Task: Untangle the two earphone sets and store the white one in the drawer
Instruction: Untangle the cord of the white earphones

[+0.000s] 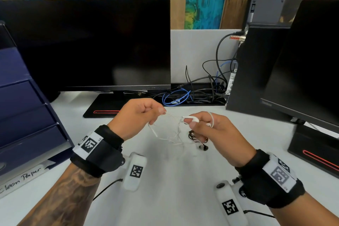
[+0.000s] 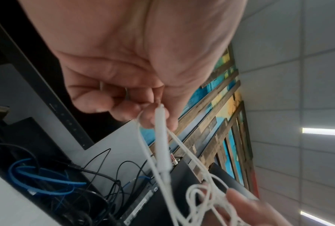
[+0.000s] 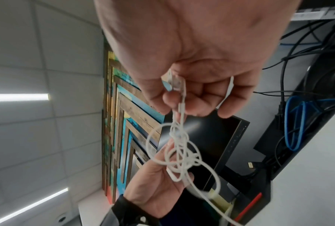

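Both hands hold the white earphone set up above the white desk. My left hand pinches its thin cord near the inline remote. My right hand grips a white earbud, with another strand looped over a finger. Between the hands the cord hangs in knotted loops. The black earphone set lies on the desk under the right hand; I cannot tell whether it still touches the white cord. The blue drawer unit stands at the left with its drawers closed.
A black monitor stands behind the hands; a second monitor and a computer case stand at the right. Black and blue cables lie in a tray between them. Two white tagged blocks lie near the front.
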Tool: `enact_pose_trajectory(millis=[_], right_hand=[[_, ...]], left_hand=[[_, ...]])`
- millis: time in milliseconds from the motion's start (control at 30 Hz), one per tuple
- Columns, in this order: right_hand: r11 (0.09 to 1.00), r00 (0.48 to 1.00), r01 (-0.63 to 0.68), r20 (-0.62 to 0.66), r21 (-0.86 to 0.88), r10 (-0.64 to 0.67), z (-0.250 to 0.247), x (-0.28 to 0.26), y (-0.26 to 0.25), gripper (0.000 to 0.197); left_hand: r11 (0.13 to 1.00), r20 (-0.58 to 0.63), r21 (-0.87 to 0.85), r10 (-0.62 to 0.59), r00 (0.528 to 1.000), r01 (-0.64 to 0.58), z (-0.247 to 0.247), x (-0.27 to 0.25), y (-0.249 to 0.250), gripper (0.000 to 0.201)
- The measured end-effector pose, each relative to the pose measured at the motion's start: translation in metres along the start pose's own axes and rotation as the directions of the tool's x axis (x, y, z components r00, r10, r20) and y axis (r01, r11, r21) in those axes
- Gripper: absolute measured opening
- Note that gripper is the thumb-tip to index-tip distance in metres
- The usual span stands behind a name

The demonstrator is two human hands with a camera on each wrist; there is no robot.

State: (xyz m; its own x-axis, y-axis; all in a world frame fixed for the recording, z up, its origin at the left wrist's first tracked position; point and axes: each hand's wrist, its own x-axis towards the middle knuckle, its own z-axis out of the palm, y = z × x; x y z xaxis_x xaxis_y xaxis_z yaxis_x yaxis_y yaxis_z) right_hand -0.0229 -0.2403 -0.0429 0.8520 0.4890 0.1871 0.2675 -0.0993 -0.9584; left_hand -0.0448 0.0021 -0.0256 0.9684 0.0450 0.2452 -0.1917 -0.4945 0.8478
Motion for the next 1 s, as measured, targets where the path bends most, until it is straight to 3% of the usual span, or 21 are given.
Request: enact_pose_trajectory(millis=[67, 200, 300, 367, 467, 600, 733, 800, 933, 1000], right_hand=[[0.997, 0.999, -0.041, -0.032, 0.060, 0.042, -0.004, -0.003, -0.002, 0.033], [0.991, 0.997, -0.068, -0.017, 0.112, 0.070, -0.009, -0.009, -0.004, 0.028], [0.990, 0.995, -0.091, -0.027, 0.105, 0.094, -0.011, -0.013, -0.002, 0.024], [0.992, 0.997, -0.056, -0.050, 0.117, 0.062, -0.014, -0.013, -0.004, 0.033], [0.983, 0.996, 0.021, -0.086, 0.181, -0.005, -0.020, -0.009, -0.001, 0.049], [0.931, 0.996, -0.088, 0.023, 0.353, 0.085, -0.017, -0.010, -0.001, 0.032], [0.940, 0.991, -0.133, 0.072, 0.313, 0.116, -0.009, -0.011, 0.001, 0.031], [0.937, 0.991, -0.129, 0.073, 0.325, 0.111, -0.009, -0.010, 0.000, 0.031], [0.908, 0.995, -0.097, 0.059, 0.408, 0.080, -0.011, -0.009, -0.004, 0.032], [0.892, 0.997, -0.077, 0.045, 0.445, 0.064, -0.013, -0.010, -0.009, 0.032]], left_hand=[[0.997, -0.063, -0.068, 0.023, 0.998, -0.027, -0.002, -0.001, 0.007, 0.014], [0.923, -0.170, -0.383, -0.030, 0.985, -0.038, -0.008, -0.002, 0.015, 0.013], [0.905, -0.185, -0.422, -0.037, 0.982, -0.046, -0.005, -0.003, 0.012, 0.015], [0.938, -0.157, -0.346, -0.050, 0.986, -0.008, 0.000, -0.003, 0.009, 0.016], [0.999, -0.050, -0.041, -0.025, 0.998, 0.023, 0.007, -0.005, 0.001, 0.014], [0.994, 0.080, 0.112, -0.024, 0.996, 0.015, 0.020, -0.009, -0.009, 0.008], [0.979, 0.029, 0.172, 0.107, 0.994, -0.110, 0.026, -0.010, -0.006, 0.003], [0.985, 0.044, 0.123, 0.116, 0.992, -0.121, 0.026, -0.012, 0.000, 0.023], [0.999, 0.127, -0.035, -0.010, 0.992, 0.014, 0.030, -0.018, 0.010, 0.068], [0.998, 0.130, -0.050, -0.027, 0.991, 0.034, 0.033, -0.018, 0.008, 0.074]])
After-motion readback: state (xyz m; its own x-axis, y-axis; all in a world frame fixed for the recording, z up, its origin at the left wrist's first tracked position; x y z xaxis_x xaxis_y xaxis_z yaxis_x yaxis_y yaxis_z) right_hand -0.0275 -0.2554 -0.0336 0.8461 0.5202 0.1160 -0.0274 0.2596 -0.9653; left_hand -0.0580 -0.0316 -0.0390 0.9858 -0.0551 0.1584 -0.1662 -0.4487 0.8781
